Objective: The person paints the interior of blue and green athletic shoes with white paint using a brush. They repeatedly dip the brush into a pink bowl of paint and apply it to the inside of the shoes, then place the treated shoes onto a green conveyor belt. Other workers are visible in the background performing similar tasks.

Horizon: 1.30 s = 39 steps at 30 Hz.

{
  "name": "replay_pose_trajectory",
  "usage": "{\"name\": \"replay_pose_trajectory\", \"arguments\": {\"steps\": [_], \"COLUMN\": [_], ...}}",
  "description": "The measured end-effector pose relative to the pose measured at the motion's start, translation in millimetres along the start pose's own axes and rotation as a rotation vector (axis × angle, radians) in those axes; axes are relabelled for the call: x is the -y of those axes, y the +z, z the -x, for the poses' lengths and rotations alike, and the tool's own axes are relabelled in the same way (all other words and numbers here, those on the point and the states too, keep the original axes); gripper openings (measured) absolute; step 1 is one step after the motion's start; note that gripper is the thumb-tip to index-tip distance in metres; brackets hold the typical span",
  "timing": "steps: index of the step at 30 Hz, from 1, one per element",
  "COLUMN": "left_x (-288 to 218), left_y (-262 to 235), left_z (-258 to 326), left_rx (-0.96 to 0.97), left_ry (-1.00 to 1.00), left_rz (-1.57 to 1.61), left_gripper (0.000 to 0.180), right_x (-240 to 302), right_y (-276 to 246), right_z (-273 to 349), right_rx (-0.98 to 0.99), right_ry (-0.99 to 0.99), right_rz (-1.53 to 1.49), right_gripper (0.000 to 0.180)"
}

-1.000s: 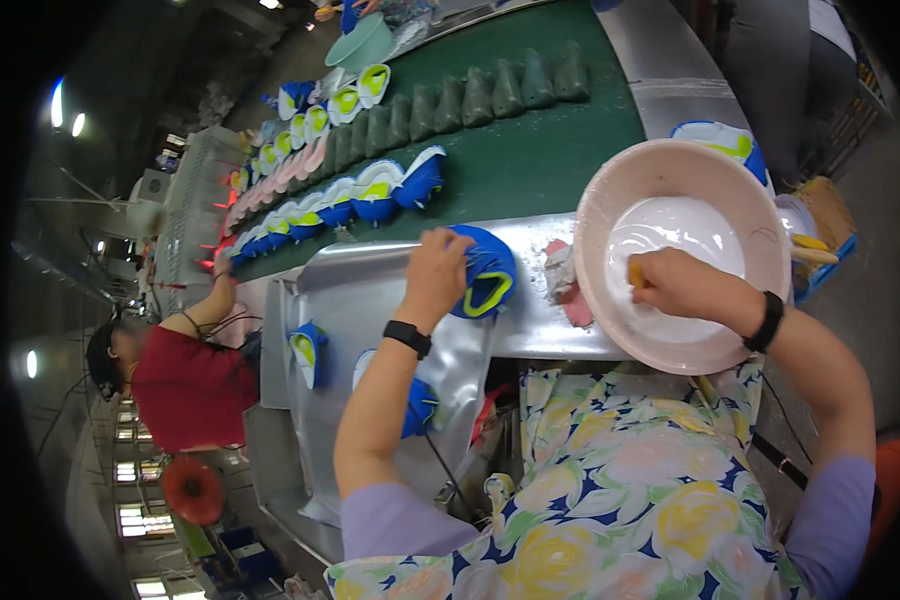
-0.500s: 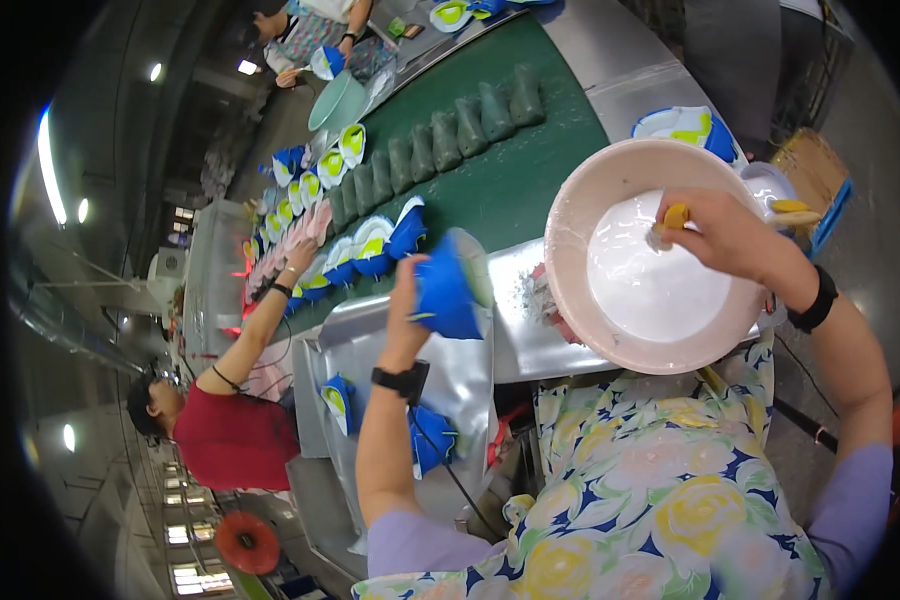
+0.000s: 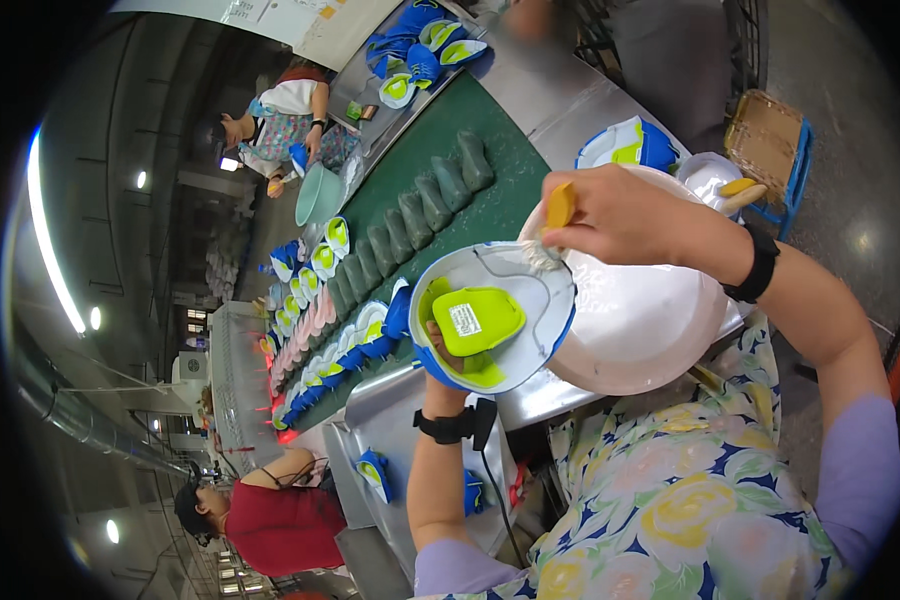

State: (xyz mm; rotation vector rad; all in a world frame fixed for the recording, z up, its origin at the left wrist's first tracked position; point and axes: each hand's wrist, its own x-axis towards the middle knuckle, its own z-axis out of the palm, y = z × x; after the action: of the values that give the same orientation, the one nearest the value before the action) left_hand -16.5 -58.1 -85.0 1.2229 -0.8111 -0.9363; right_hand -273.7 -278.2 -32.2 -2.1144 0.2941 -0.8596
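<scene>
My left hand point(image 3: 442, 395) grips a blue-and-white shoe upper point(image 3: 535, 345) from below, its open underside turned up, showing a yellow-green lining piece with a small printed label. Between the fingers of my right hand point(image 3: 630, 215) is a brush with a yellow handle point(image 3: 561, 204). Its white-coated bristles point(image 3: 542, 256) touch the upper's far right rim. Behind and right of the upper stands a large pale pink basin point(image 3: 705, 345) holding white liquid point(image 3: 610, 310). My right hand and the upper hide part of the basin.
A green conveyor belt point(image 3: 485, 120) carries a row of grey-green foot-shaped pieces point(image 3: 410, 212) and more uppers point(image 3: 350, 352). Beyond the basin are another upper point(image 3: 660, 148) and a bowl point(image 3: 705, 172) with brushes. Co-workers in red point(image 3: 285, 515) and white point(image 3: 292, 97) are at the left and back.
The upper has moved right and turned so its underside faces up. My right hand has lifted the brush from the basin's liquid to the upper's rim. The head view has shifted.
</scene>
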Motion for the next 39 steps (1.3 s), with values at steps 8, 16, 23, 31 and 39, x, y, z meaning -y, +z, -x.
{"name": "replay_pose_trajectory", "arguments": {"steps": [8, 16, 23, 31, 39], "left_x": [37.1, 27.3, 11.6, 32.3, 51.4], "left_y": [29.0, 38.7, -15.5, 43.9, 33.5], "left_z": [5.5, -18.0, -10.4, 17.1, 27.4], "left_rx": [-0.178, -0.311, -0.013, 0.366, 0.218], "left_ry": [0.344, 0.933, 0.023, -0.526, -0.457], "left_rz": [-0.232, -0.858, -0.077, 0.651, 0.584], "left_gripper": [0.054, 0.048, 0.049, 0.048, 0.053], "right_x": [-7.7, 7.8, 4.0, 16.3, -5.5], "right_y": [25.6, 46.3, 16.9, 37.6, 35.2], "right_z": [27.3, 45.7, 46.1, 31.0, 19.1], "right_rx": [-0.226, -0.123, -0.047, -0.064, 0.101], "right_ry": [0.38, 0.571, 0.215, -0.461, -0.145], "right_rz": [-0.149, -0.566, -0.345, -0.301, -0.085], "right_gripper": [0.037, 0.039, 0.022, 0.017, 0.023]}}
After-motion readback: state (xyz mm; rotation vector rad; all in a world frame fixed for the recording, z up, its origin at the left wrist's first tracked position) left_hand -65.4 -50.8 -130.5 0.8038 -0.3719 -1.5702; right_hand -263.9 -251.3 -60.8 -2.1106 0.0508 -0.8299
